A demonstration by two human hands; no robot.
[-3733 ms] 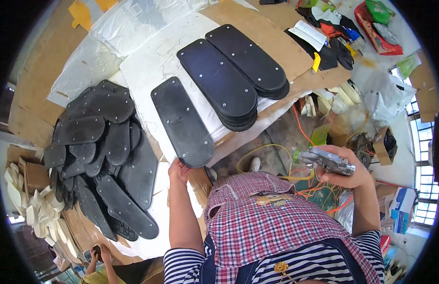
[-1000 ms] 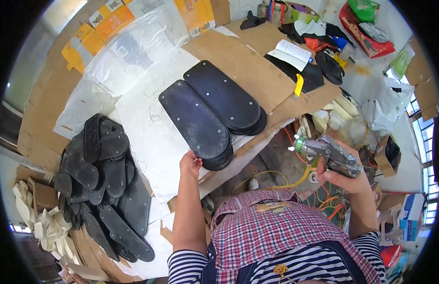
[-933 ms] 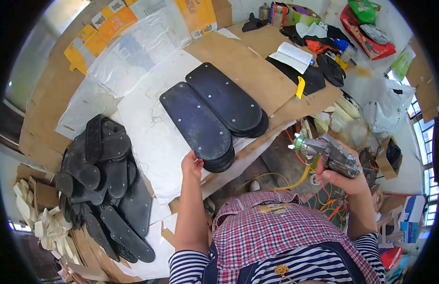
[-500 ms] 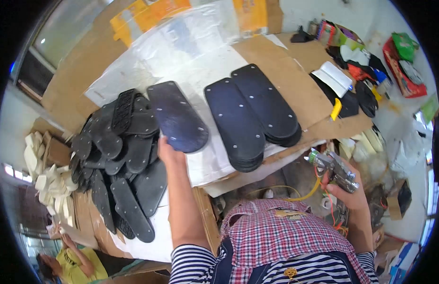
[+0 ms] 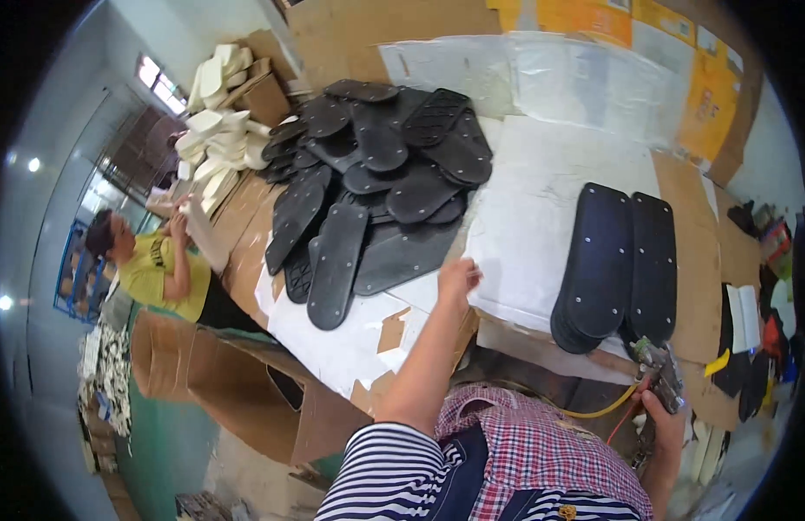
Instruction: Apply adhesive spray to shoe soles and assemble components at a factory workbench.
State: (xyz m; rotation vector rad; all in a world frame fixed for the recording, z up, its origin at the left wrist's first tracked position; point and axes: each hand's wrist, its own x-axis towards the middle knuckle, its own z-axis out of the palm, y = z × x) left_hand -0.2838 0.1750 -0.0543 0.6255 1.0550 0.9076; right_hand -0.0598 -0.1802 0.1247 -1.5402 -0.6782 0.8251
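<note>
My left hand (image 5: 459, 280) is over the near edge of the white-covered work surface, beside the big heap of black studded pads (image 5: 411, 252). Its fingers are curled in, and nothing shows in them. At the right, my right hand (image 5: 661, 418) grips a metal spray gun (image 5: 661, 375) with a yellow hose and a thin orange line. Just beyond the gun stand two neat stacks of black oblong pads, a left stack (image 5: 596, 260) and a right stack (image 5: 653, 265). These pads have rounded ends and small silvery studs.
White paper (image 5: 528, 226) and brown cardboard cover the surface. At the left, a person in a yellow shirt (image 5: 164, 273) handles a pale piece near a heap of cream-coloured shapes (image 5: 216, 148). An opened cardboard box (image 5: 237, 382) stands on the floor. A yellow-handled tool (image 5: 717, 363) lies far right.
The view has swung left, bringing the heap and the other person further in. My left hand has let go of the black pad it held; the spray gun stays in my right hand.
</note>
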